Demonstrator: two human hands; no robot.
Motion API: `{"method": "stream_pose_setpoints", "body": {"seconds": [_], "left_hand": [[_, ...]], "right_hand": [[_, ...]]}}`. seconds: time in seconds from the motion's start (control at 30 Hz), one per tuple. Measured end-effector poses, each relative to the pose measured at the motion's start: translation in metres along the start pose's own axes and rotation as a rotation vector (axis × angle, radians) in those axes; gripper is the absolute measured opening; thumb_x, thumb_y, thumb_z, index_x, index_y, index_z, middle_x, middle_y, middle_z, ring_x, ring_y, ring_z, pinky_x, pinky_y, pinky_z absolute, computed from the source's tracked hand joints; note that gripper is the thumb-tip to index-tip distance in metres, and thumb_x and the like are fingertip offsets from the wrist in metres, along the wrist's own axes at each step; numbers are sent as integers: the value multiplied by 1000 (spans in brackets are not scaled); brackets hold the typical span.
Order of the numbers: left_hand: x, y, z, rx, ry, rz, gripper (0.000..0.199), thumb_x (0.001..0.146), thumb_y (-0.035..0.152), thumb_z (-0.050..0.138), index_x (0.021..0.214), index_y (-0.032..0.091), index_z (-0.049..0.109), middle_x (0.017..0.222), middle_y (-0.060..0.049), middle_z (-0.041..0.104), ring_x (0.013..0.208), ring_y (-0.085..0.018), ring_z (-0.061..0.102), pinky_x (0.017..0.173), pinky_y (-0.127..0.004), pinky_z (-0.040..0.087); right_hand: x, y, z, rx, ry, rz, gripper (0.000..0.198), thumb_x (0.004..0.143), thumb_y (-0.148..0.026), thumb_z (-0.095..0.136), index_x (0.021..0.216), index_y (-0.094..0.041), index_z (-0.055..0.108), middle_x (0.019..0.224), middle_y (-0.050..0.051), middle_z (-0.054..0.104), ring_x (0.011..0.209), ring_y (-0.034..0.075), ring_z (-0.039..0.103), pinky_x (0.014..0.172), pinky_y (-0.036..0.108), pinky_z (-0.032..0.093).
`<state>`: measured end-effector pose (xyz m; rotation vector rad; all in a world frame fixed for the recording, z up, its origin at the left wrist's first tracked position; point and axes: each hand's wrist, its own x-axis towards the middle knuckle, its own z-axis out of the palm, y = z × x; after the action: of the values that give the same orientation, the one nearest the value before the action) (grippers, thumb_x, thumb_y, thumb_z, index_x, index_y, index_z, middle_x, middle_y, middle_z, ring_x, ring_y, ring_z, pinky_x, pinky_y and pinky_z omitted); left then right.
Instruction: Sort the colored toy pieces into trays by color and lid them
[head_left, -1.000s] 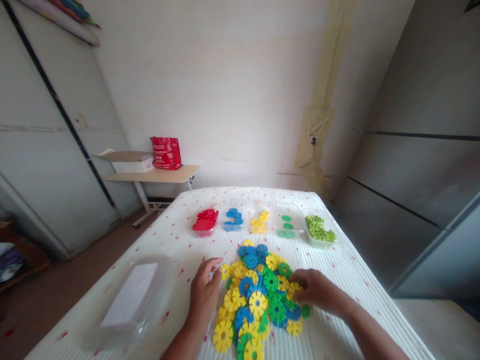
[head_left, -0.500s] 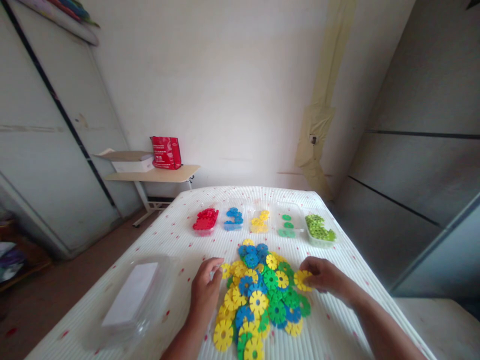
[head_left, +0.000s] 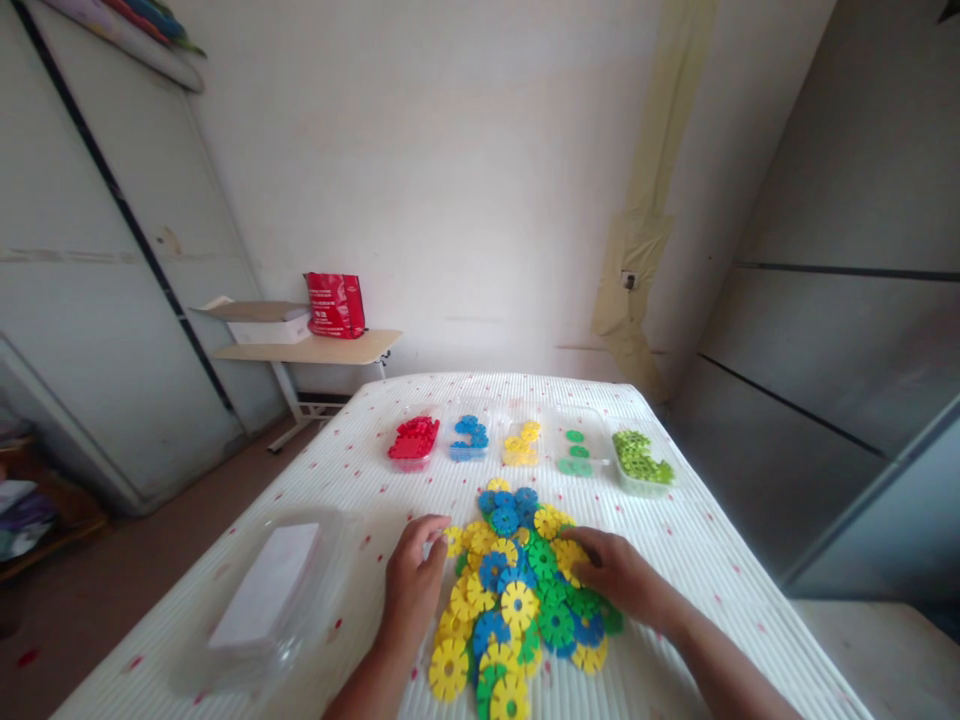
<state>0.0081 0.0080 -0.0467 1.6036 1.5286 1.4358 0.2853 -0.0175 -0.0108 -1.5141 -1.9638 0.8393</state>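
A heap of slotted plastic discs (head_left: pixel 517 605), the snowflake-shaped connecting kind in yellow, blue and green, lies on the table in front of me. At its left edge my left hand (head_left: pixel 415 572) has thumb and forefinger curled against a yellow slotted disc (head_left: pixel 454 542), which it seems to pinch. My right hand (head_left: pixel 619 572) reaches over the heap's right side, its fingers on another yellow slotted disc (head_left: pixel 568 558). The right thumb is mostly hidden.
Along the far side stand clear tubs of red pieces (head_left: pixel 413 440), blue discs (head_left: pixel 469 440), yellow discs (head_left: pixel 523 443), green discs (head_left: pixel 575 450) and light-green pieces (head_left: pixel 642 460). A clear plastic tray (head_left: pixel 319 590) with a white block (head_left: pixel 268 585) sits at left.
My right hand has moved left with a yellow slotted disc, from beside the heap to over its upper right part. My left hand has barely moved.
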Motion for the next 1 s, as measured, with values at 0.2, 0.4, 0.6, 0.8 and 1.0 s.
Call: {"method": "stream_pose_setpoints", "body": {"seconds": [0.2,0.4,0.6,0.8,1.0], "left_hand": [[1,-1,1,-2,-6,2,22,72,29,50,84,17,64,88,-6,65,84,-20,60,77,-33,47],[0,-1,0,-12,3,16,22,71,29,50,84,18,64,87,-6,66,83,-20,60,77,-33,47],[0,-2,1,-10,-8,13,21,72,28,50,83,18,63,88,-6,65,84,-20,60,77,-32,47],[0,-1,1,-16,-12,16,21,72,28,49,83,18,63,88,-6,64,84,-19,60,76,-32,47],[-1,0,0,-19,-16,4,21,72,28,49,83,18,63,88,-6,64,84,-19,59,77,-32,47]], "right_hand": [[1,-2,-1,-107,-32,77,42,65,-19,51,107,-20,55,77,0,62,65,14,53,56,24,38],[3,-3,-3,-108,-77,48,49,67,-20,51,116,-23,50,103,4,60,84,18,55,73,28,39],[3,-2,-6,-38,-70,56,34,66,-19,54,99,-23,48,69,-5,52,60,11,47,52,21,33],[1,1,-11,308,-103,107,21,68,-28,58,68,-20,39,58,-7,44,50,7,43,43,18,32],[2,8,-12,542,-67,190,32,66,-46,62,72,-19,45,50,-8,48,38,6,42,38,18,30]]}}
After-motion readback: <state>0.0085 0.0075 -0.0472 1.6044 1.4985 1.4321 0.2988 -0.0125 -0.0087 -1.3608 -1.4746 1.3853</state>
